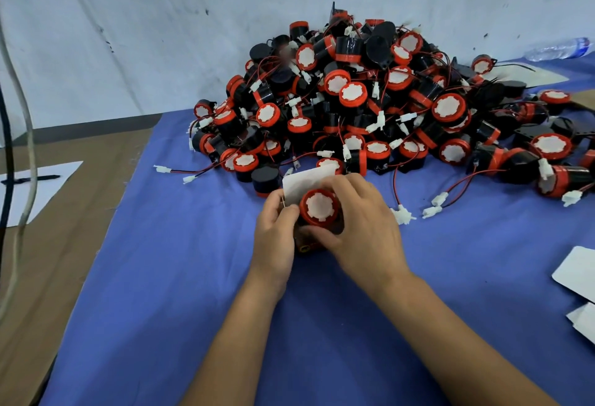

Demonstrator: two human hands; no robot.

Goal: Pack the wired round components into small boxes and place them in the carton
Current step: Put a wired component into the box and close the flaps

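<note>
Over blue cloth (193,277) — red-rimmed, white-faced component (320,206) | both hands' fingers (335,184) clamped round it

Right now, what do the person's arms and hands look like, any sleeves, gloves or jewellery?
Both forearms are bare as far as the picture shows, with no sleeves in view. The left hand and right hand wear no gloves. No watch, bracelet or ring shows on the visible sides of the wrists and fingers.
</note>
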